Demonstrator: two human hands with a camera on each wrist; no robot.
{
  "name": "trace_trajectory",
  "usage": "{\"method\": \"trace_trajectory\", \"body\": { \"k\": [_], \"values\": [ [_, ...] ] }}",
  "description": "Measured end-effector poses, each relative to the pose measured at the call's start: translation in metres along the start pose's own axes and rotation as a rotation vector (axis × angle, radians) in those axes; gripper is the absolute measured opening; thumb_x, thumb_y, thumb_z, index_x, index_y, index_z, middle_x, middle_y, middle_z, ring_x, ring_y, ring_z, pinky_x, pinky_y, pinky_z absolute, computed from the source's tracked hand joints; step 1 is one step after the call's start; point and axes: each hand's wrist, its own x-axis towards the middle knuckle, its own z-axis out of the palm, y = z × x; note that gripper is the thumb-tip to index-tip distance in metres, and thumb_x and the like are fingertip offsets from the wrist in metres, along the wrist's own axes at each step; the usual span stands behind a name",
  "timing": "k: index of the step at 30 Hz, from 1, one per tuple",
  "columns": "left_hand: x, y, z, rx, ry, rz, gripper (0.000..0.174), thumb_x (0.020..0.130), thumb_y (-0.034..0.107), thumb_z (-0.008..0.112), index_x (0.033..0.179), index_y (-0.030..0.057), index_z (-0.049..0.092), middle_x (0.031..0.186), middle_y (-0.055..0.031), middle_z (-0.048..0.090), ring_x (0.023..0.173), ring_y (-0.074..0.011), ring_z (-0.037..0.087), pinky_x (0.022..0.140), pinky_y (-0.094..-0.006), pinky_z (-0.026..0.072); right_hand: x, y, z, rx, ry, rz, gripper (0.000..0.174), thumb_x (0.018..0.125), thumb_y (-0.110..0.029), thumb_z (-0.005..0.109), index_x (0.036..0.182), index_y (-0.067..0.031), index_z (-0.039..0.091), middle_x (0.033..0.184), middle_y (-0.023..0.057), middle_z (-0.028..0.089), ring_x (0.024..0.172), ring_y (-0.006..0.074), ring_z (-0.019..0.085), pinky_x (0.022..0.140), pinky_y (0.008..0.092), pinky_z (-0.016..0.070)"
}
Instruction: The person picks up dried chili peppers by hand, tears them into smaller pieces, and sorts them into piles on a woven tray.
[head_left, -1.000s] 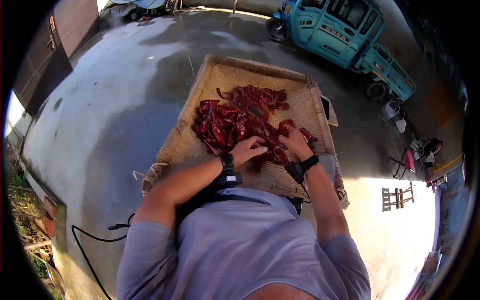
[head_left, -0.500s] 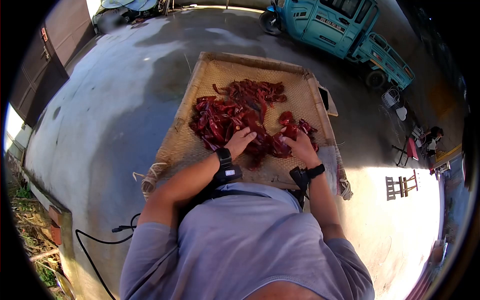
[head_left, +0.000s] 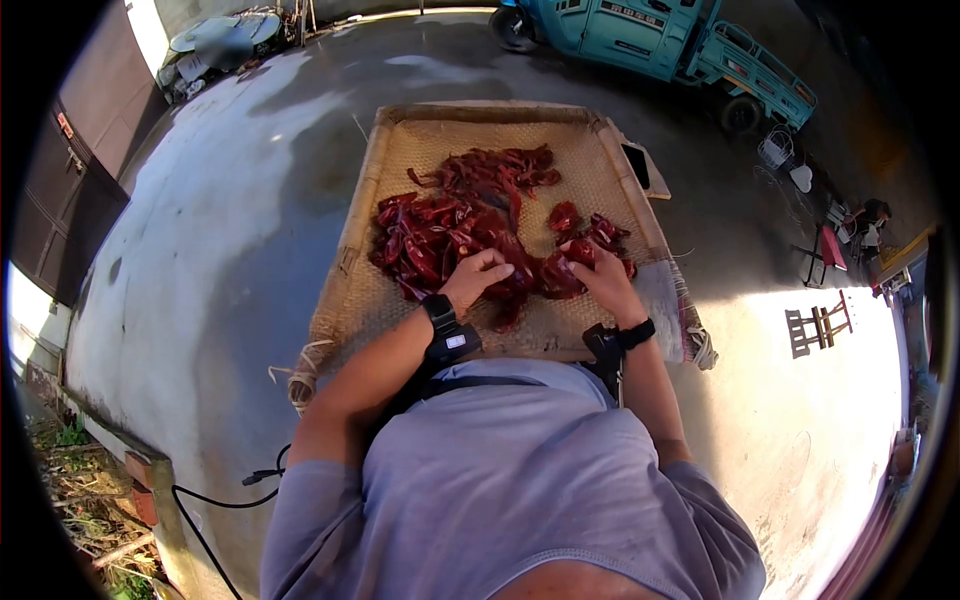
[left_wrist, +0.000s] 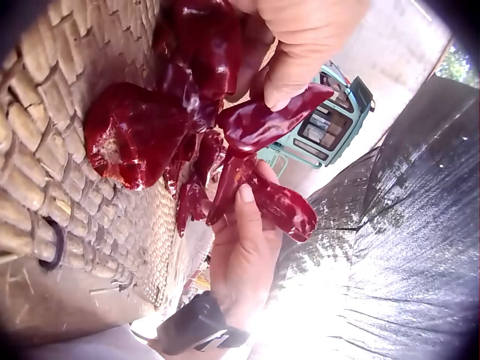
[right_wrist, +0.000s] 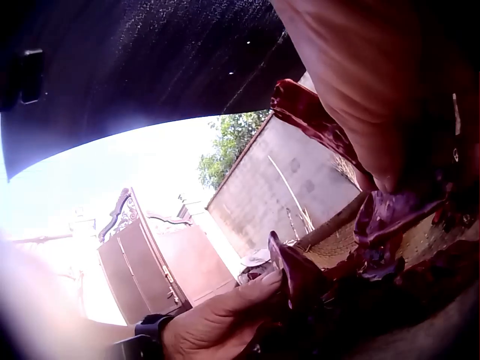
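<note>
Dark red dried peppers (head_left: 425, 240) lie heaped on a woven tray (head_left: 350, 270). The left hand (head_left: 476, 280) is at the heap's near side; in the left wrist view its thumb and fingers (left_wrist: 300, 45) pinch a glossy pepper (left_wrist: 259, 124). To its right, the right hand (head_left: 608, 285) pinches another pepper (left_wrist: 281, 206), thumb on top, seen in the left wrist view. These two peppers touch or overlap. A loose pepper (left_wrist: 135, 135) lies on the weave beside them. The right wrist view is dark around the near hand.
A smaller group of peppers (head_left: 606, 232) lies at the tray's right. A dark flat object (head_left: 636, 165) is beside the tray's right edge. Behind stands a blue three-wheeled vehicle (head_left: 625, 40); a black cable (head_left: 215, 500) lies on the ground at left.
Since a second ago the hands have moved slightly apart, and the right hand has drawn away from the small group's left pepper. The head view has shifted, so the surroundings appear displaced.
</note>
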Motion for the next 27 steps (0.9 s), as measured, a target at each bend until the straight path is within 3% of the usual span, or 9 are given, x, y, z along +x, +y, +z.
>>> {"method": "trace_trajectory", "body": {
  "k": [1,4,7,10,16,19,23,26,27],
  "values": [
    [0.000,0.000,0.000,-0.007,-0.007,-0.001,0.019,0.094,0.026,0.071,0.090,0.0108,0.060,0.083,0.0074,0.050,0.081,-0.0055,0.044,0.078,-0.0239,0.0378,0.001,-0.003,0.000,-0.079,0.012,-0.009,0.035,0.088,-0.008,0.064,0.122,0.0009,0.063,0.102,0.0096,0.071,0.094,0.0138,0.064,0.084,0.0297,0.0499],
    [0.002,-0.003,-0.001,-0.036,-0.039,-0.024,0.019,0.094,0.027,0.071,0.092,0.0110,0.061,0.085,0.0073,0.052,0.083,-0.0055,0.045,0.080,-0.0237,0.0383,0.001,-0.012,0.004,0.125,-0.145,0.065,0.030,0.091,-0.003,0.060,0.121,-0.0009,0.063,0.112,0.0041,0.067,0.100,0.0110,0.059,0.090,0.0281,0.0482],
    [0.004,-0.008,-0.005,-0.041,-0.081,0.006,0.023,0.093,0.033,0.072,0.092,0.0120,0.062,0.085,0.0057,0.052,0.083,-0.0071,0.047,0.081,-0.0268,0.0388,0.006,-0.003,0.018,0.000,-0.230,0.073,0.031,0.090,-0.002,0.059,0.121,-0.0003,0.062,0.111,0.0046,0.067,0.100,0.0115,0.059,0.090,0.0286,0.0484],
    [0.001,-0.004,-0.007,0.016,-0.084,-0.034,0.019,0.093,0.028,0.072,0.095,0.0110,0.063,0.090,0.0067,0.057,0.088,-0.0058,0.049,0.084,-0.0244,0.0398,0.002,-0.008,0.030,0.084,-0.276,0.059,0.035,0.087,-0.005,0.062,0.122,0.0018,0.062,0.106,0.0096,0.070,0.096,0.0158,0.064,0.085,0.0314,0.0500],
    [0.004,-0.010,-0.007,0.064,-0.092,-0.015,0.018,0.095,0.026,0.068,0.097,0.0087,0.063,0.090,0.0041,0.057,0.085,-0.0076,0.050,0.082,-0.0264,0.0417,-0.003,-0.008,0.031,0.337,-0.283,0.100,0.036,0.088,-0.006,0.063,0.123,0.0021,0.060,0.110,0.0120,0.069,0.101,0.0169,0.063,0.089,0.0320,0.0488],
    [0.003,-0.009,-0.002,-0.019,-0.086,0.008,0.017,0.095,0.024,0.068,0.099,0.0081,0.064,0.092,0.0034,0.059,0.086,-0.0080,0.051,0.083,-0.0267,0.0427,-0.002,0.004,0.025,0.115,-0.076,-0.003,0.037,0.090,-0.009,0.062,0.124,0.0019,0.060,0.114,0.0157,0.069,0.104,0.0236,0.065,0.090,0.0352,0.0496],
    [0.005,-0.013,-0.008,0.068,-0.102,-0.009,0.017,0.095,0.023,0.068,0.099,0.0075,0.064,0.092,0.0030,0.059,0.086,-0.0083,0.052,0.082,-0.0269,0.0437,-0.008,-0.014,-0.004,-0.442,0.215,0.125,0.038,0.089,-0.017,0.064,0.124,-0.0033,0.061,0.116,0.0167,0.067,0.108,0.0367,0.063,0.089,0.0441,0.0502],
    [0.004,-0.009,-0.006,0.064,-0.096,-0.026,0.016,0.095,0.023,0.068,0.097,0.0070,0.064,0.091,0.0023,0.059,0.085,-0.0085,0.052,0.081,-0.0269,0.0439,-0.013,-0.027,-0.022,-0.682,0.206,0.165,0.034,0.088,-0.017,0.065,0.120,-0.0073,0.064,0.113,0.0131,0.067,0.102,0.0366,0.063,0.083,0.0453,0.0505],
    [0.004,-0.009,-0.005,0.058,-0.092,-0.030,0.016,0.095,0.022,0.068,0.096,0.0068,0.064,0.091,0.0021,0.059,0.085,-0.0085,0.052,0.081,-0.0268,0.0438,-0.014,-0.010,-0.024,-0.802,0.289,-0.004,0.027,0.089,-0.019,0.066,0.114,-0.0086,0.067,0.109,0.0128,0.065,0.100,0.0348,0.062,0.081,0.0437,0.0498]
  ]
}}
